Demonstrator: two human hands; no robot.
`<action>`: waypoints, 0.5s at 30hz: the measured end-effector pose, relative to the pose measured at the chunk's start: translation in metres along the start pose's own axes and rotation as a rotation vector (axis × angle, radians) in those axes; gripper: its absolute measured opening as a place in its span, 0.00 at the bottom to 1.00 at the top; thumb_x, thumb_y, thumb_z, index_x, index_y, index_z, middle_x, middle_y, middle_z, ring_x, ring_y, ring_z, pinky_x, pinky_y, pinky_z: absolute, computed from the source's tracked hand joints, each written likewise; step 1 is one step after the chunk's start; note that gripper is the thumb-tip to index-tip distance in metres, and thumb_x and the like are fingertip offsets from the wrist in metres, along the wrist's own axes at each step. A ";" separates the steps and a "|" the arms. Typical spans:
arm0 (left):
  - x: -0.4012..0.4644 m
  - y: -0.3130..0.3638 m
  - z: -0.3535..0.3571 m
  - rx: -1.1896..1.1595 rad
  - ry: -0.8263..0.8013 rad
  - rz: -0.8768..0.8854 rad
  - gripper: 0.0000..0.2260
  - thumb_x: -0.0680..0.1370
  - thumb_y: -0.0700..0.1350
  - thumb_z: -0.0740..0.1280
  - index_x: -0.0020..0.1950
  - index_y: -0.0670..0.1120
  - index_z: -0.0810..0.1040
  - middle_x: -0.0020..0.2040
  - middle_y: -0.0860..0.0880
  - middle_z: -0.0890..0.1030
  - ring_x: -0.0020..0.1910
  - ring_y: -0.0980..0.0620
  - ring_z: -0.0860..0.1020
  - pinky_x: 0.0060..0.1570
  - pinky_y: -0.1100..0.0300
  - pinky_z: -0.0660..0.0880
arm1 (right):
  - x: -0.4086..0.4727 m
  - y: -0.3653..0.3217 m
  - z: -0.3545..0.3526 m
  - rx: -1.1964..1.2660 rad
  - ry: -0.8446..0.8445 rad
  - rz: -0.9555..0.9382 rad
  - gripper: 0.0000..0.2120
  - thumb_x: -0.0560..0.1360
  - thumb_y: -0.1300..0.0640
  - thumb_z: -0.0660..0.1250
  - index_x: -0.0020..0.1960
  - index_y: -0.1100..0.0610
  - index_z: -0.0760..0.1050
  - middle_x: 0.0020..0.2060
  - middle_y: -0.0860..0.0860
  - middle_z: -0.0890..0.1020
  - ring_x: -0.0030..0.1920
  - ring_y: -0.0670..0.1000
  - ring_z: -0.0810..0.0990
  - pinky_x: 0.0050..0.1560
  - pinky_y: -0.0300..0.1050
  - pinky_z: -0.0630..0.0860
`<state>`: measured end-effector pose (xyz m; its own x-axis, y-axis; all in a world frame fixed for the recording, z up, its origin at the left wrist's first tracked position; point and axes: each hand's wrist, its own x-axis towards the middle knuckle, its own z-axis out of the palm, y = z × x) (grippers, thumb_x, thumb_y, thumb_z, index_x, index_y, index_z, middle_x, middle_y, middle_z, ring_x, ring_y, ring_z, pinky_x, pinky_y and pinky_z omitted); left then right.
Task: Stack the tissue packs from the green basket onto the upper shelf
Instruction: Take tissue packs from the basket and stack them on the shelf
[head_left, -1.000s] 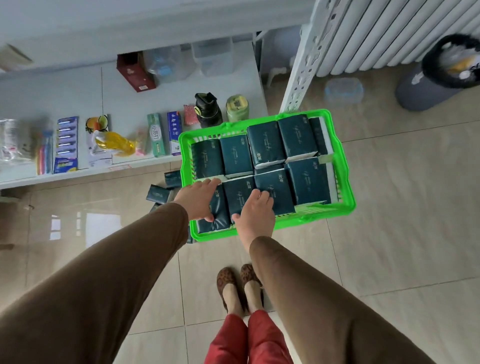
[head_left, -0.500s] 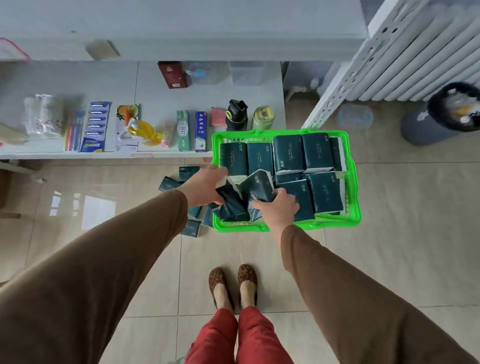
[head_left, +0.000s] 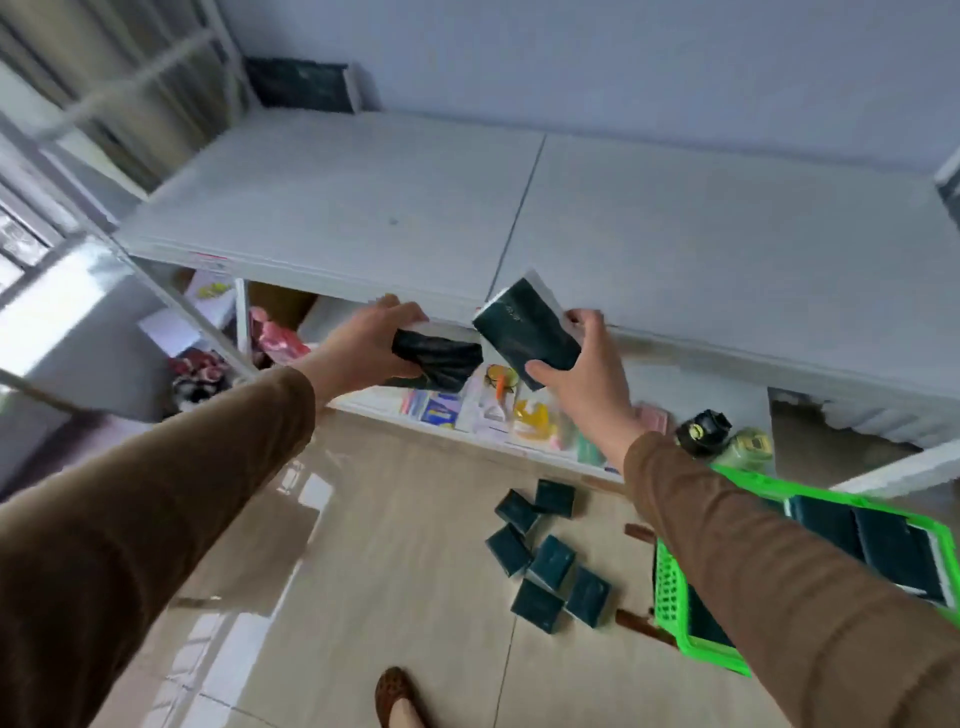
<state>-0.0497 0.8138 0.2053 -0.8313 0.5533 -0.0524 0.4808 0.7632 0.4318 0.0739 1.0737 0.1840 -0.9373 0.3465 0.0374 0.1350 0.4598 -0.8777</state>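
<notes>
Both hands were loaded! The left hand (head_left: 363, 340) had its grip curled round a squashed dark tissue pack (head_left: 439, 361), and the right hand (head_left: 584, 364) pinched a second pack (head_left: 524, 330), tilted, just at the front edge of the upper shelf (head_left: 675, 234). This looked like the carry-and-place step; next, both packs needed lifting over that edge and setting flat, perhaps beside the pack at the back corner (head_left: 301, 85). The green basket (head_left: 675, 587) sat low on the right with packs inside, and loose packs (head_left: 545, 561) lay on the floor. Any lettering was too blurred to read.
</notes>
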 end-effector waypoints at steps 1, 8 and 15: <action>-0.001 -0.026 -0.024 0.018 0.033 -0.012 0.23 0.65 0.47 0.79 0.58 0.52 0.77 0.48 0.50 0.75 0.46 0.49 0.74 0.45 0.56 0.72 | 0.011 -0.022 0.022 0.010 0.008 -0.017 0.28 0.68 0.50 0.77 0.60 0.45 0.64 0.56 0.44 0.75 0.52 0.46 0.76 0.42 0.33 0.70; 0.024 -0.176 -0.148 0.117 0.133 -0.056 0.22 0.65 0.47 0.78 0.56 0.52 0.76 0.47 0.51 0.77 0.47 0.48 0.73 0.42 0.55 0.68 | 0.096 -0.128 0.148 0.046 0.049 -0.128 0.25 0.68 0.48 0.78 0.59 0.47 0.68 0.55 0.48 0.77 0.54 0.49 0.76 0.54 0.47 0.77; 0.115 -0.286 -0.206 0.149 0.131 -0.094 0.21 0.65 0.43 0.76 0.55 0.51 0.73 0.49 0.49 0.76 0.45 0.47 0.73 0.43 0.55 0.69 | 0.219 -0.160 0.237 0.069 0.050 -0.105 0.33 0.68 0.52 0.79 0.65 0.52 0.65 0.55 0.50 0.77 0.53 0.52 0.78 0.49 0.40 0.76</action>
<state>-0.3403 0.5905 0.2612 -0.8989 0.4367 0.0351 0.4271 0.8557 0.2922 -0.2294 0.8827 0.2192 -0.9278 0.3404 0.1527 0.0132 0.4392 -0.8983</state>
